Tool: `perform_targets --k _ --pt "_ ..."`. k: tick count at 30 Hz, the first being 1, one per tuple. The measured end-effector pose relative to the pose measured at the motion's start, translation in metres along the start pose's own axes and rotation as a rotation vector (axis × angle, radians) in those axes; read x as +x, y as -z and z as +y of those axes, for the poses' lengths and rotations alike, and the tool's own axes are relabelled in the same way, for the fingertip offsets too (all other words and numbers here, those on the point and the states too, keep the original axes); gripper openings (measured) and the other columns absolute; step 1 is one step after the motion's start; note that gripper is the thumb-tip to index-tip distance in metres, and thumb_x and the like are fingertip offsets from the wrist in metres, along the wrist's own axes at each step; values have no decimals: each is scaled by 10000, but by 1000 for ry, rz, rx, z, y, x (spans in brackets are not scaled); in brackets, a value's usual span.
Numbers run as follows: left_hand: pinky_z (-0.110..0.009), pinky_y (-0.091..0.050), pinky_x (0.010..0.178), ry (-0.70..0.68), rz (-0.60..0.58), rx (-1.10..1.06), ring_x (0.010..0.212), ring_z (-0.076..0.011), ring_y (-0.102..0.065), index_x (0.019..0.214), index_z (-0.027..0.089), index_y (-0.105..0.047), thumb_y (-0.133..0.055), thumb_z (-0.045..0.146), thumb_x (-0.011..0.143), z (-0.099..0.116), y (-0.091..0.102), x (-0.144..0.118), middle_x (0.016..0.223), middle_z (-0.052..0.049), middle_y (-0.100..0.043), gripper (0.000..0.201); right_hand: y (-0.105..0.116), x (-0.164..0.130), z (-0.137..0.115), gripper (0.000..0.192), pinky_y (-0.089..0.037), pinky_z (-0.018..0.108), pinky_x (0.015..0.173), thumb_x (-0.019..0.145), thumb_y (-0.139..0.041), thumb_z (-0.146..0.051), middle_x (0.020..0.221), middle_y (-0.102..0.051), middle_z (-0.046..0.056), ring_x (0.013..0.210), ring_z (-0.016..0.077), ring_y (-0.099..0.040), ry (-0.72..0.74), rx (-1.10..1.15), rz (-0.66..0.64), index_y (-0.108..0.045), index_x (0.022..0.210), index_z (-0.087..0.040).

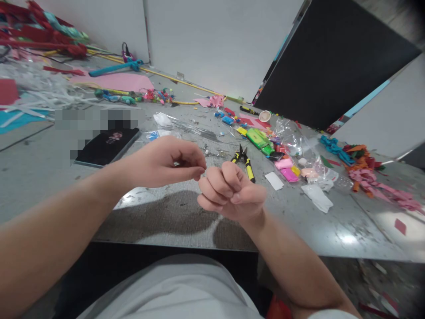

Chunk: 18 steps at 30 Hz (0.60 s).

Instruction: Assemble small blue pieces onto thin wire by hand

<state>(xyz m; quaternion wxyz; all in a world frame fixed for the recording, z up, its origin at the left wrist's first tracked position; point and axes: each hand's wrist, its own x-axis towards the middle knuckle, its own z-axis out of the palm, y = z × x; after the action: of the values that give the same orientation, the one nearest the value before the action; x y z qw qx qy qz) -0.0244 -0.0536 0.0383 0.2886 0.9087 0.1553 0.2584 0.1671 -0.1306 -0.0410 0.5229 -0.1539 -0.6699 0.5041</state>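
Note:
Over the front of the grey table, my left hand (162, 161) is closed in a pinch, thumb tip against the fingertips. Just right of it, my right hand (230, 190) has its fingers curled in and the thumb pressed on the index finger. The two hands nearly touch, and whatever is between the fingers is too small to make out. Behind the right hand lie yellow-and-black pliers (248, 168), their jaws apart and pointing away. Thin clear strands or wires (195, 128) lie on the table farther back.
A dark tablet-like slab (108, 145) rests left of my hands. Bright clay packets (259, 139) and clear plastic bags (292, 137) crowd the right. White card (274, 180) lies near the pliers. Crepe paper ribbons (368, 177) sit far right; red strips (40, 35) heap at the back left.

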Motion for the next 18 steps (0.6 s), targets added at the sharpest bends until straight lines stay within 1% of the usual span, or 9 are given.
perform_targets --k 6,9,12,15,18 --pt "-212 -404 546 20 -19 32 598 -121 -605 868 182 -722 -664 288 878 0 0 1 684 -5 -711 121 -3 3 -5 548 -353 282 400 841 -540 -552 666 -229 -57 536 142 -316 -2 -24 7 -75 815 -264" --pt "-214 -397 560 17 -33 49 602 -116 -601 882 185 -730 -646 304 888 0 0 1 705 -6 -720 145 -7 6 -12 566 -350 271 406 828 -579 -529 685 -224 -62 531 129 -306 37 22 57 -79 817 -265" --pt "-227 -394 588 56 -62 113 617 -123 -597 893 187 -737 -627 314 889 0 -1 2 728 -9 -724 168 -10 9 -15 585 -359 263 416 794 -644 -480 695 -243 -67 526 118 -311 71 82 71 -99 813 -269" --pt "-241 -385 607 112 -77 228 606 -126 -566 870 181 -722 -604 263 860 -7 -2 4 695 2 -696 144 -10 11 -15 578 -374 261 430 770 -691 -409 696 -285 -70 527 110 -324 96 112 60 -131 804 -273" --pt "-243 -377 624 152 -54 371 637 -132 -570 845 191 -693 -571 191 821 -22 -4 6 724 6 -700 124 -3 14 -14 537 -373 260 447 762 -687 -384 698 -319 -70 526 102 -339 61 49 122 -163 792 -272"
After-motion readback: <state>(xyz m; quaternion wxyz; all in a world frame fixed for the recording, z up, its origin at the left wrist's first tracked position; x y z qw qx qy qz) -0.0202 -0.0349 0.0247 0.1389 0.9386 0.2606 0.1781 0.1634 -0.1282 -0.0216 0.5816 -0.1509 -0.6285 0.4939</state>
